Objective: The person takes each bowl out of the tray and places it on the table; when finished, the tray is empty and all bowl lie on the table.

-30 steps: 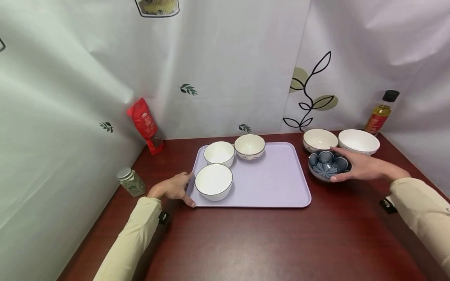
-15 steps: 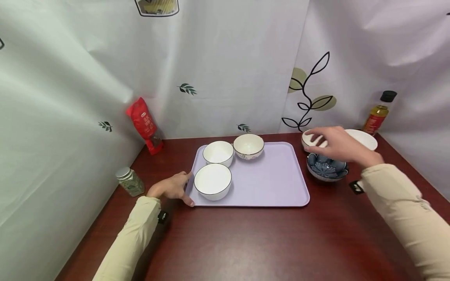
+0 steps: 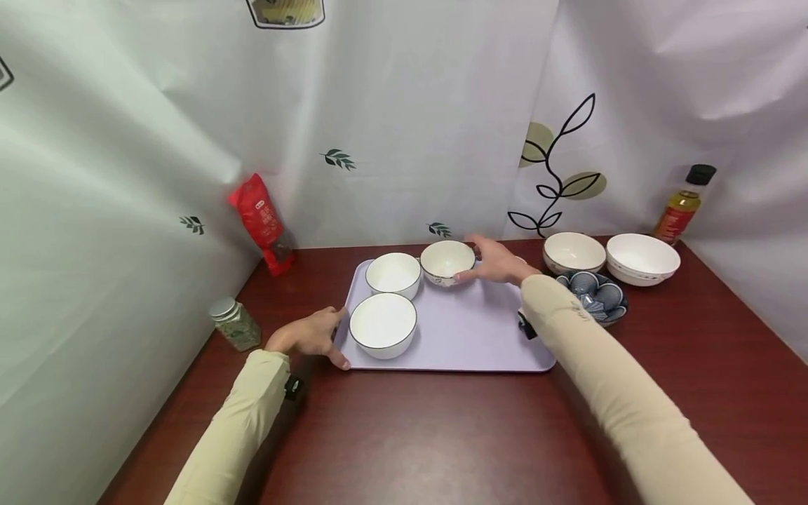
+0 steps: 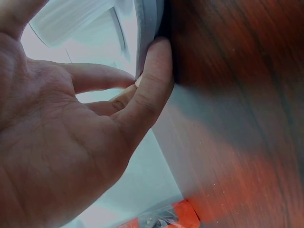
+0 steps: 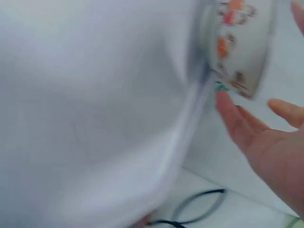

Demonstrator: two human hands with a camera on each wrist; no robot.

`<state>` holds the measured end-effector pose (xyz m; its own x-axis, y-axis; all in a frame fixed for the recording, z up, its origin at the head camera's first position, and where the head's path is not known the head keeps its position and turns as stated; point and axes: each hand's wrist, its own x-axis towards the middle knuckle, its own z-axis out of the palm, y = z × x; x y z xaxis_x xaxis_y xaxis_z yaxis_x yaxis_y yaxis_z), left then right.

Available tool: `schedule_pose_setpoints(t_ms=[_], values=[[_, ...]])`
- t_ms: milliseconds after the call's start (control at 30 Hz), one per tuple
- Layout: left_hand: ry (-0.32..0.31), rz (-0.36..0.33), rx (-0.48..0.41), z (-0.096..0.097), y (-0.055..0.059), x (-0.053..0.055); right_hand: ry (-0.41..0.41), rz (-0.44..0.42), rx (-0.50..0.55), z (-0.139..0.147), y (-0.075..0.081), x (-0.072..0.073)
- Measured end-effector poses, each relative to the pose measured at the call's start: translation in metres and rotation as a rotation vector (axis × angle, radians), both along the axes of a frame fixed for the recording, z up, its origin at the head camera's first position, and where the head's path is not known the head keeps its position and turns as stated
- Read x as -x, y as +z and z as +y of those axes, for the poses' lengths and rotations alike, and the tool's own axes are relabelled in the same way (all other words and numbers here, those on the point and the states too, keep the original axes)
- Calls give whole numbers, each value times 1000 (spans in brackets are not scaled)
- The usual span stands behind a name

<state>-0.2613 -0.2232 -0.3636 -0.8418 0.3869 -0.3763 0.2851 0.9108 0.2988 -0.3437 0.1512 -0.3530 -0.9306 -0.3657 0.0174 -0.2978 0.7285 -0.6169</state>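
My right hand (image 3: 495, 261) reaches over the back of the lilac tray (image 3: 480, 337), fingers spread beside a cream bowl (image 3: 445, 258) with a dark rim. In the right wrist view, that bowl (image 5: 237, 52) shows a floral pattern, and a gap separates it from the fingertips. My left hand (image 3: 312, 333) holds the tray at its left front corner; in the left wrist view, its fingers (image 4: 149, 85) pinch the tray's edge. Two white bowls with dark rims stand on the tray's left side, one bowl (image 3: 393, 272) behind the other bowl (image 3: 383, 324).
Right of the tray are a cream bowl (image 3: 574, 251), a white bowl (image 3: 642, 258) and a blue patterned bowl (image 3: 593, 294), partly behind the right sleeve. An oil bottle (image 3: 682, 207) stands at the back right. At left are a spice jar (image 3: 235, 324) and a red packet (image 3: 260, 221).
My right hand has left the blue patterned bowl, passed over the cream bowl behind it and moved left to the cream bowl on the tray. The left hand has stayed put.
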Motion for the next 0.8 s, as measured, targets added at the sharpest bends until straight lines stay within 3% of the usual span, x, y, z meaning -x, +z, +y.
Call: schedule_pose_setpoints(t_ms=[133,300,567,800], values=[[-35,22,1,2,0,1,-99,-26,110,-7,-13,8],[19,-10,2,2,2,2,-144,-75,205,-16,-20,11],[47,-30,-14,1,1,1,-140,-97,195,-32,-24,13],[-13,8,-11,1,-2,0,-196,-51,219,-36,-32,12]])
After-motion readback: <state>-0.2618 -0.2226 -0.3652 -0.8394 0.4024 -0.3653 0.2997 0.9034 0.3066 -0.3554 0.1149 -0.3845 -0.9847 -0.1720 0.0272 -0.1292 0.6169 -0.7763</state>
